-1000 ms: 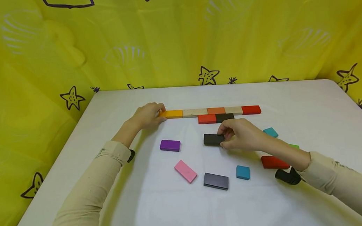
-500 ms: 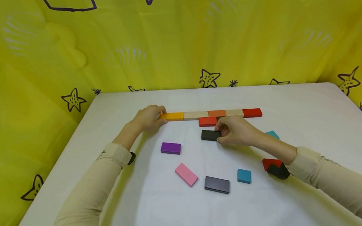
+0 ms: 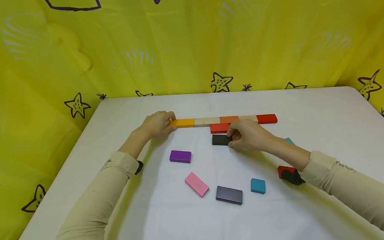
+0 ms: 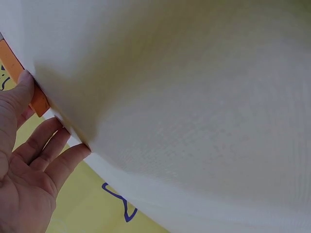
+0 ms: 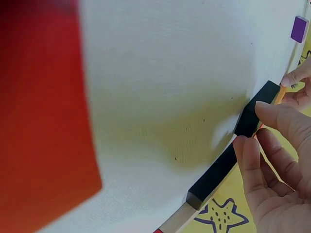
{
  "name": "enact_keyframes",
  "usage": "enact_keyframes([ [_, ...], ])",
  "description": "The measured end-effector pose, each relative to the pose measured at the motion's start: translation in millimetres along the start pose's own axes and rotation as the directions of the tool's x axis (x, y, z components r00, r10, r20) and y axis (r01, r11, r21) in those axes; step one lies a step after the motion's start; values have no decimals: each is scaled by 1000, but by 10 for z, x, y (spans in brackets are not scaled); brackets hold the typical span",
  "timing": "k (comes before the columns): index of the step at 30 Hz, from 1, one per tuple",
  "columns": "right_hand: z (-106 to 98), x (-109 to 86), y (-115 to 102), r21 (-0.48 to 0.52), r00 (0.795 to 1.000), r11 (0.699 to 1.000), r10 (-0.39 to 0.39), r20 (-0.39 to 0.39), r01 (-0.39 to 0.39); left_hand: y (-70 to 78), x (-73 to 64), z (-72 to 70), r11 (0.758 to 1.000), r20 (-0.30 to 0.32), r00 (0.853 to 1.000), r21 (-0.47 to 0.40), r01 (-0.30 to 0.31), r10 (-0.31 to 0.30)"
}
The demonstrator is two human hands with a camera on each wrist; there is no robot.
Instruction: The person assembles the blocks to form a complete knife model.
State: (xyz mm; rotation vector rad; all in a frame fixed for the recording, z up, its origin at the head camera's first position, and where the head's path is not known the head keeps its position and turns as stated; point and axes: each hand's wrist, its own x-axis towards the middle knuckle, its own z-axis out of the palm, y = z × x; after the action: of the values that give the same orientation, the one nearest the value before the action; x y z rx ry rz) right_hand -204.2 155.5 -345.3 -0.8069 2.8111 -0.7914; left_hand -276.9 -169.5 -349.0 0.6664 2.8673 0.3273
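Note:
At the left end of a row of blocks, my left hand (image 3: 158, 125) pinches a yellow-orange block (image 3: 184, 123) between thumb and finger; its other fingertips touch the table in the left wrist view. Two bare-wood blocks (image 3: 207, 122), an orange block (image 3: 228, 119) and a red block (image 3: 267, 119) continue that row. Against its near side lie a red block (image 3: 219, 128) and a black block (image 5: 214, 177), the latter covered by my hand in the head view. My right hand (image 3: 250, 134) grips another black block (image 3: 221, 139) by its right end, just nearer than these.
Loose on the white table (image 3: 186, 228) are a purple block (image 3: 180, 156), a pink block (image 3: 197, 184), a dark grey block (image 3: 229, 195) and a blue block (image 3: 258, 186). A red block (image 3: 286, 171) and a teal block (image 3: 289, 140) are partly hidden by my right arm. Yellow cloth (image 3: 186, 42) stands behind.
My right hand has carried the black block away from me and slightly left, closer to the red block in the near row. The left hand stays in place on the yellow-orange block.

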Motion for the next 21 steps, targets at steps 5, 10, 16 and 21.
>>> enact_keyframes([
  [5,-23,24,-13,-33,1000,999,-2,-14,1,3,7,-9,1000,1,1000,0,4,-4],
  [10,-32,50,-12,-60,1000,998,9,-15,-10,9,-6,-19,1000,0,1000,-4,9,-9],
  [16,-21,71,-9,-67,1000,998,3,-19,-4,12,0,-9,1000,11,1000,-13,16,-16],
  [21,-16,84,-2,-83,999,997,-14,-35,11,9,0,1,1000,13,1000,-10,15,-15],
])
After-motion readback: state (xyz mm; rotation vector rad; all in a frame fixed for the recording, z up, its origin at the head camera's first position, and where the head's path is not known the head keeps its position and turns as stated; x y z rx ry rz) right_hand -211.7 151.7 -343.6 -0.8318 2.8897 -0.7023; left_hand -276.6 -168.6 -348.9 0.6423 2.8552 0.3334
